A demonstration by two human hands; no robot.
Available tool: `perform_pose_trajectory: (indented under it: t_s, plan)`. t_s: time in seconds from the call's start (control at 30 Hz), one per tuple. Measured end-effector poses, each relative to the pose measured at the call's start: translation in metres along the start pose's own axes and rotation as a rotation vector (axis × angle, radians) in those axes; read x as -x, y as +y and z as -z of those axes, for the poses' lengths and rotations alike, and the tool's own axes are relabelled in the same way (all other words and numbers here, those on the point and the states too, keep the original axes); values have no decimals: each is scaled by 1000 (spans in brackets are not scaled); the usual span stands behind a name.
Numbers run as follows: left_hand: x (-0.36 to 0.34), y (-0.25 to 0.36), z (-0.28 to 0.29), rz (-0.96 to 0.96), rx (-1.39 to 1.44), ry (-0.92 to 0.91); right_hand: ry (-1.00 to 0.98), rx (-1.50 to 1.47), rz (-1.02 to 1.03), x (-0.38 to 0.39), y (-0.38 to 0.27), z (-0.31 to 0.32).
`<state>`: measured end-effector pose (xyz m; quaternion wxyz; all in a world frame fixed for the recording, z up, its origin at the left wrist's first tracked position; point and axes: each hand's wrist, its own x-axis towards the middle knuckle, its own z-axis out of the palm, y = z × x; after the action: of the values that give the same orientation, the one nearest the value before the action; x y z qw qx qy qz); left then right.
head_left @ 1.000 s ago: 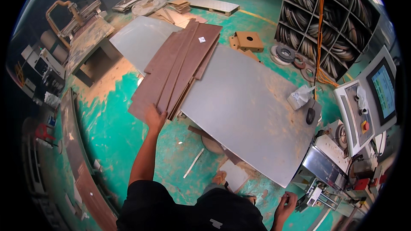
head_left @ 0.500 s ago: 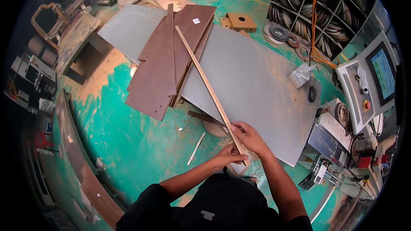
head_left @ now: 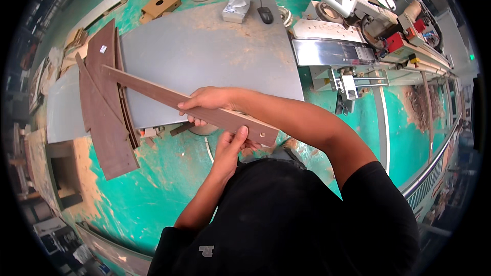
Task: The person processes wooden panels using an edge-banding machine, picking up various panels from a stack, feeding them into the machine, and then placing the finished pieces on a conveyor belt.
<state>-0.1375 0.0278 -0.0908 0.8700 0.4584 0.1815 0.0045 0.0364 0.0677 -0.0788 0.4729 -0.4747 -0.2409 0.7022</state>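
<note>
Strip [head_left: 158, 93] in two-handed hold, broad brown face showing

Largest first: grey tabletop [head_left: 204, 41], dusty in patches, spread across upper middle of view. On its left part, stack of brown boards [head_left: 99, 112], uneven, partly overhanging near edge. Then the strip: slanted, crossing near edge in view. Far end overlapping the stack in view; touching or apart, cannot tell.

Right hand [head_left: 212, 99]: grip closed around the strip partway along. Left hand [head_left: 230, 145]: grip pinching close to near end, thumb on broad face. White box [head_left: 235, 14] and black mouse [head_left: 265, 15] at tabletop's far side, well apart from the strip. Smallest: pale round spot [head_left: 262, 134] by near end; hole or plug, cannot tell.

Step in hand, as judged: steadying and handling the strip. Next move probably calls for firm grip at both points, far end clear of boards before any turn.
</note>
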Motion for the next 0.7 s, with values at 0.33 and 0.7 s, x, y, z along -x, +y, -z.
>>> perform_pose_trajectory:
  t_s: [0.33, 0.7]
  plan:
    - [-23, -27, -43, -102, -232, -174, 394, 247, 568, 163, -26, -15]
    - [-87, -53, -198, 221, -141, -696, 1500, -219, 1363, 451, 91, -8]
